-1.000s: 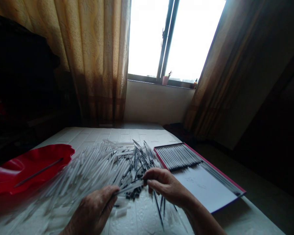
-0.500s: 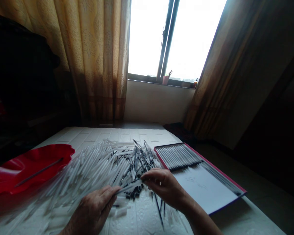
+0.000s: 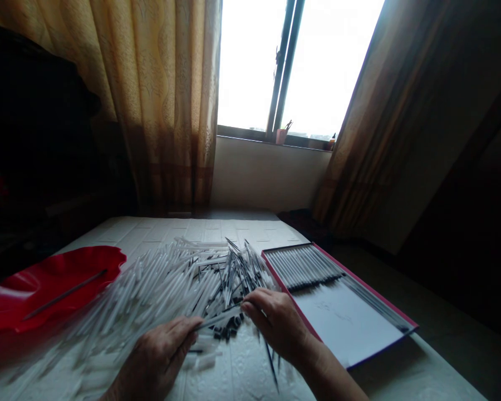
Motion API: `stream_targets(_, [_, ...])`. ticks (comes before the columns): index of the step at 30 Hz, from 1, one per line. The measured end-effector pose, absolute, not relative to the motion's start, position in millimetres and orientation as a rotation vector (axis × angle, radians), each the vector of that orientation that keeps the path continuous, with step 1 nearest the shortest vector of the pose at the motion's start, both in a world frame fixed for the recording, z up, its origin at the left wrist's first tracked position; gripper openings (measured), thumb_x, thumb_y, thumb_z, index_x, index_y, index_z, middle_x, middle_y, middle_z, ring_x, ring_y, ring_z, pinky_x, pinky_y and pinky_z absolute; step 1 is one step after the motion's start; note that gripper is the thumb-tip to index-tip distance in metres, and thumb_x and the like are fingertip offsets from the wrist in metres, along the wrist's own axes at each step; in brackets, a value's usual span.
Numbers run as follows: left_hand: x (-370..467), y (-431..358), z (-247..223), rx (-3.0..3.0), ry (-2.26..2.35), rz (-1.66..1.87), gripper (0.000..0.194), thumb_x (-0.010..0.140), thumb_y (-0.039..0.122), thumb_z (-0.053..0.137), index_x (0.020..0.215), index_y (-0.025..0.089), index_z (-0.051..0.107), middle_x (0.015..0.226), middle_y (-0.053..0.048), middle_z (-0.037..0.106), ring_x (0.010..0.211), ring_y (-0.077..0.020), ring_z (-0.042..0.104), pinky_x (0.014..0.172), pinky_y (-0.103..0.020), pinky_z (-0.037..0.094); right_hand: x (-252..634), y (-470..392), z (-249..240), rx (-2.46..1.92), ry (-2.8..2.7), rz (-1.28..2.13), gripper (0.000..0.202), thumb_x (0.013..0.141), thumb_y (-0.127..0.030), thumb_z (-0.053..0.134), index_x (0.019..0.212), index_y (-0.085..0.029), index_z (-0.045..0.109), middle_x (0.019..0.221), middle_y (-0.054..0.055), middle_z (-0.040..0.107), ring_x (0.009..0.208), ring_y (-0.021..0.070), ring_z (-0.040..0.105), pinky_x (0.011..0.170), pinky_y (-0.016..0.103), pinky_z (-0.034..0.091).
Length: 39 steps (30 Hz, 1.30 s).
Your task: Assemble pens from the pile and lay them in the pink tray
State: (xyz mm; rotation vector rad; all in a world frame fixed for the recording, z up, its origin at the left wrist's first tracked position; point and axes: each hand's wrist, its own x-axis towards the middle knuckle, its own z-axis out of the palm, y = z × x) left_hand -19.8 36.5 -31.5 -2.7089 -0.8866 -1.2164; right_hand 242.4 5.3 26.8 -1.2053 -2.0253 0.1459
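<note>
My left hand [image 3: 152, 353] is closed around one end of a clear pen barrel [image 3: 220, 319] held level above the table. My right hand [image 3: 278, 320] pinches at the other end, where a thin dark pen refill [image 3: 234, 307] shows along the barrel; whether it lies inside is hard to tell. Small black caps [image 3: 229, 329] are piled just below. Behind the hands, dark refills [image 3: 239, 267] lie in a bundle, and a wide heap of clear barrels [image 3: 150, 278] spreads to the left.
At left stands a red wavy-edged tray [image 3: 67, 259] with one pen-like stick inside. A shallow red-edged box [image 3: 338, 328] at right holds a row of pens [image 3: 307, 266] and several more along its side. The white table [image 3: 250, 370] runs toward the window wall.
My right hand has turned slightly and its fingers look closer together. Both hands still hold the barrel in nearly the same place, and the view has shifted a little.
</note>
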Motion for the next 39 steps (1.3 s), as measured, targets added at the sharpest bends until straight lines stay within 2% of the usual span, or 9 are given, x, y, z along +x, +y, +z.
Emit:
stream_targets(6, [-20, 36, -29, -2.750, -0.859, -1.202, 0.029, 0.103, 0.034, 0.038, 0.116, 0.024, 0.062, 0.100, -0.004, 0.077, 0.090, -0.0166, 0.074, 0.080, -0.021, 0.058, 236, 5, 24, -1.352, -2.043, 0.016, 0.040, 0.096, -0.032, 0.038, 0.059, -0.019, 0.047, 0.058, 0.001, 0.056, 0.052, 0.0112, 0.051, 0.054, 0.024, 0.029])
stream_targets(12, [-18, 36, -22, -2.756, -0.799, -1.270, 0.029, 0.102, 0.033, 0.039, 0.115, 0.024, 0.063, 0.098, -0.003, 0.077, 0.088, -0.0147, 0.075, 0.080, -0.017, 0.057, 230, 9, 13, -1.394, -1.868, 0.365, 0.053, 0.095, -0.047, 0.032, 0.050, -0.020, 0.036, 0.045, -0.003, 0.043, 0.043, 0.0089, 0.043, 0.047, 0.021, 0.027])
stream_targets(15, [-18, 36, -20, -2.756, -0.827, -1.281, 0.028, 0.102, 0.033, 0.040, 0.114, 0.024, 0.064, 0.099, -0.004, 0.078, 0.089, -0.0156, 0.075, 0.081, -0.019, 0.057, 229, 10, 12, -1.377, -1.790, 0.526, 0.058, 0.095, -0.052, 0.032, 0.047, -0.020, 0.041, 0.041, -0.003, 0.043, 0.039, 0.0087, 0.043, 0.045, 0.020, 0.030])
stream_targets(17, [-18, 36, -19, -2.743, -0.841, -1.308, 0.027, 0.101, 0.034, 0.042, 0.113, 0.023, 0.065, 0.096, -0.003, 0.078, 0.087, -0.0156, 0.075, 0.081, -0.019, 0.058, 229, 8, 15, -1.332, -1.783, 0.564, 0.055, 0.095, -0.050, 0.034, 0.052, -0.019, 0.051, 0.046, -0.002, 0.050, 0.041, 0.0091, 0.047, 0.046, 0.020, 0.033])
stream_targets(19, [-18, 37, -20, -2.728, -0.856, -1.326, 0.027, 0.101, 0.036, 0.043, 0.111, 0.023, 0.065, 0.094, -0.003, 0.078, 0.085, -0.0154, 0.076, 0.081, -0.018, 0.058, 229, 5, 21, -1.268, -1.792, 0.539, 0.041, 0.094, -0.043, 0.041, 0.073, -0.017, 0.064, 0.058, 0.000, 0.061, 0.048, 0.0101, 0.053, 0.049, 0.020, 0.038])
stream_targets(22, [-19, 39, -24, -2.698, -0.901, -1.331, 0.029, 0.101, 0.039, 0.042, 0.112, 0.024, 0.064, 0.095, -0.002, 0.078, 0.086, -0.0155, 0.076, 0.082, -0.019, 0.057, 230, 2, 29, -1.163, -1.812, 0.456, 0.022, 0.088, -0.028, 0.053, 0.101, -0.016, 0.066, 0.077, 0.003, 0.069, 0.059, 0.0117, 0.059, 0.057, 0.021, 0.044])
stream_targets(26, [-21, 41, -29, -2.724, -0.914, -1.320, 0.028, 0.101, 0.039, 0.042, 0.115, 0.026, 0.062, 0.098, -0.001, 0.077, 0.089, -0.0145, 0.075, 0.084, -0.018, 0.056, 231, 3, 31, -1.106, -1.829, 0.436, 0.014, 0.084, -0.020, 0.057, 0.091, -0.016, 0.069, 0.078, 0.004, 0.070, 0.065, 0.0128, 0.062, 0.060, 0.022, 0.046])
stream_targets(33, [-21, 40, -29, -2.806, -0.923, -1.290, 0.027, 0.101, 0.036, 0.041, 0.117, 0.028, 0.062, 0.100, -0.001, 0.077, 0.092, -0.0148, 0.074, 0.085, -0.019, 0.055, 241, 3, 31, -1.164, -1.876, 0.577, 0.012, 0.083, -0.021, 0.062, 0.087, -0.018, 0.073, 0.060, -0.001, 0.066, 0.051, 0.0106, 0.058, 0.051, 0.020, 0.044])
stream_targets(39, [-20, 38, -26, -2.865, -0.953, -1.311, 0.025, 0.100, 0.035, 0.046, 0.114, 0.026, 0.064, 0.099, -0.001, 0.077, 0.088, -0.0162, 0.074, 0.083, -0.018, 0.056, 243, 2, 33, -1.198, -1.943, 0.458, 0.015, 0.087, -0.024, 0.057, 0.080, -0.018, 0.070, 0.060, -0.001, 0.066, 0.050, 0.0105, 0.059, 0.052, 0.020, 0.042])
